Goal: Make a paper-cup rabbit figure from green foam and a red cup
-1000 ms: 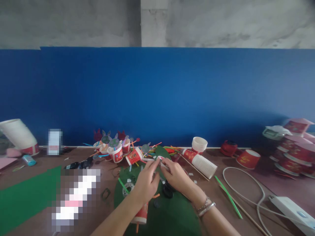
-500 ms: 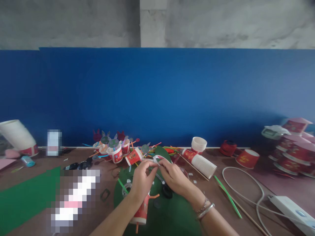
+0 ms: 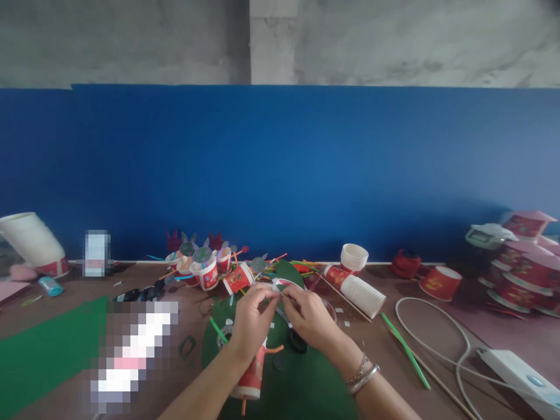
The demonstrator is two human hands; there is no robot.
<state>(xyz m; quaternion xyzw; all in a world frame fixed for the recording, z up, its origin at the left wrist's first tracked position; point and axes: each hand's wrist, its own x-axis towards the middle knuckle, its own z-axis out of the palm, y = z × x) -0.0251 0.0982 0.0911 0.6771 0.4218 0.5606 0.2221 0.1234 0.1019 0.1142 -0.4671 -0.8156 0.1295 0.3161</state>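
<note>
My left hand [image 3: 252, 319] and my right hand [image 3: 308, 315] meet above a round green felt sheet [image 3: 301, 379]. Both pinch a small white piece [image 3: 280, 290] between their fingertips; it is too small to name. Under my left forearm lies a red paper cup [image 3: 251, 379] with orange sticks poking from it. Black scissors [image 3: 297, 339] rest on the felt just below my right hand. My right wrist wears bracelets.
Decorated red cups with sticks [image 3: 205, 269] cluster behind the hands. A sleeve of stacked cups [image 3: 359, 291] lies to the right, beside a green straw [image 3: 405, 349], a white cable [image 3: 441, 344] and a power strip [image 3: 520, 376]. More red cups [image 3: 520, 274] pile at the far right. Green paper [image 3: 44, 353] lies left.
Both hands have drawn slightly toward me and lowered over the felt, still pinching the small piece together. Nothing else has moved.
</note>
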